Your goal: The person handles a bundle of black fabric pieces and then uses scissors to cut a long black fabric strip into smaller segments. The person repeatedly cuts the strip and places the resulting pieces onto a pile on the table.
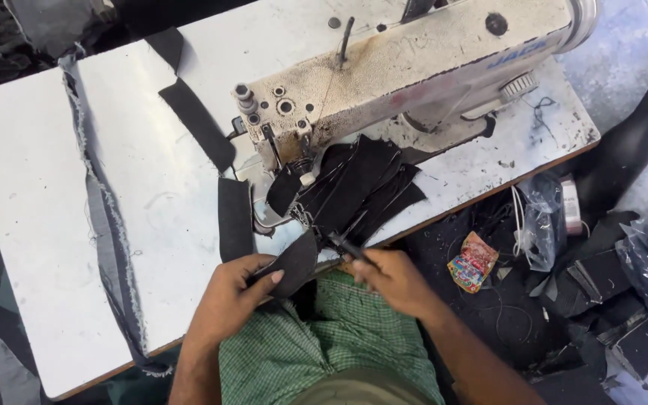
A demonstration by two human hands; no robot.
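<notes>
Left hand (235, 289): fingers and thumb pinched on a small dark fabric piece (294, 261), held at the near edge of the table (24, 225), just above the lap. The piece curves upward from the fingertips toward the machine.

Right hand (391, 279): closed around a small dark tool (350, 246), probably thread snips, though the blades are too small to make out. The tool's tip sits just beside the upper right edge of the fabric piece; whether it touches the cloth cannot be told.

Pile of dark cut pieces (361, 187): directly beyond both hands, fanned out under the head of the sewing machine (414, 67). Thin threads run from the pile toward the held piece. The pile lies between the hands and the needle area.

Sewing machine: beyond the hands, off-white and heavily stained, its wheel end off past the right hand.

Dark strip (234, 217): flat on the table just beyond the left hand. A second dark strip (196, 124) lies farther beyond it, angled.

Long frayed denim strip (106, 217): well out from the left hand on its outer side, running down the table and over its near edge.

Green checked cloth (324, 337): over the lap, below both hands.

Floor, outer side of the right hand: a colourful wrapper (472, 261), a clear plastic bag (541, 221), and a scatter of dark scraps (601, 292), all well apart from the hand.
</notes>
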